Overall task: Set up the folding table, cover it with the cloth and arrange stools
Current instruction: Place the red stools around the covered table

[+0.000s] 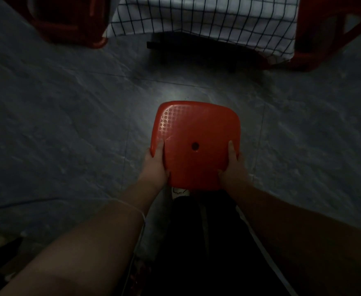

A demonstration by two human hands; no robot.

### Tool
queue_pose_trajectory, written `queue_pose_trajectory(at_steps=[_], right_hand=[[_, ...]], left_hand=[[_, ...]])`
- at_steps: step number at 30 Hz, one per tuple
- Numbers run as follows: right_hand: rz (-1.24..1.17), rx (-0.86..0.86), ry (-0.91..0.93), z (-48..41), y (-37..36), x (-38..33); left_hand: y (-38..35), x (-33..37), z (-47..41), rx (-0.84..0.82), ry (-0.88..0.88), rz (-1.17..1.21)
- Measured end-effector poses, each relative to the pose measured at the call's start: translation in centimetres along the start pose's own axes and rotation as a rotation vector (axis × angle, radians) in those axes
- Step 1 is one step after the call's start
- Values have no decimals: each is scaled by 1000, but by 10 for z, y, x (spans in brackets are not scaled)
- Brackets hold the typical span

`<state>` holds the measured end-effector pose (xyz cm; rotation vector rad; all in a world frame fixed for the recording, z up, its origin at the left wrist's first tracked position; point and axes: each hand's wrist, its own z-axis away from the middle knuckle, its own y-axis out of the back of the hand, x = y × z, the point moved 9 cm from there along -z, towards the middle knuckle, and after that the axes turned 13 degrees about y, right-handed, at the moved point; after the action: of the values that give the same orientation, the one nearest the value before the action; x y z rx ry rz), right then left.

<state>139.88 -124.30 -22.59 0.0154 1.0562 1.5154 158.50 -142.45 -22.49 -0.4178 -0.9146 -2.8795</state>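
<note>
Dim grey floor tiles (68, 124) fill most of what I see through the head camera, with a pale patch of light just ahead of the held stool. The red stool (196, 133) sits in the middle of my view, seat up, showing its star-patterned top and a small round hole at the centre. My left hand (156, 165) grasps the seat's left edge and my right hand (234, 169) grasps the right edge, each with the thumb laid over the top and the fingers curled underneath. I cannot tell whether its legs touch the floor. Further ahead, the checked cloth (207, 16) hangs down over the desk (192, 42), of which only a dark lower frame shows in shadow. A second stool (68, 20) stands at the cloth's left corner and a third stool (329, 33) at its right corner, both red. Dark trousers (207, 242) show below the arms.
</note>
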Motion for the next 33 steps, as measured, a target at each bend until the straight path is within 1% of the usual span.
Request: queue_pose_trajectory(at_steps=[3,6,8,11,13,18,22,27,30,33], right_hand=[[16,-29,-55,-2,1,-3],[13,-20,-78,0,21,-14],[15,14,-24,0,45,-24],[32,95,97,26,114,-80],[108,147,157,50,164,-110],[212,307,269,111,283,-165],[271,451,329,161,379,-210],[350,613,332,223,482,-247],[372,706,330,254,537,-251],[375,755,310,278,587,-240]], left_hand=[[5,1,1,-4,0,-106],[25,13,11,23,14,-194],[50,30,24,55,-13,-184],[98,64,56,138,-75,-226],[132,92,83,188,-126,-236],[211,180,169,351,-316,-329],[255,271,246,451,-469,-409],[284,381,336,554,-614,-484],[289,445,386,603,-715,-504],[280,501,434,629,-786,-514]])
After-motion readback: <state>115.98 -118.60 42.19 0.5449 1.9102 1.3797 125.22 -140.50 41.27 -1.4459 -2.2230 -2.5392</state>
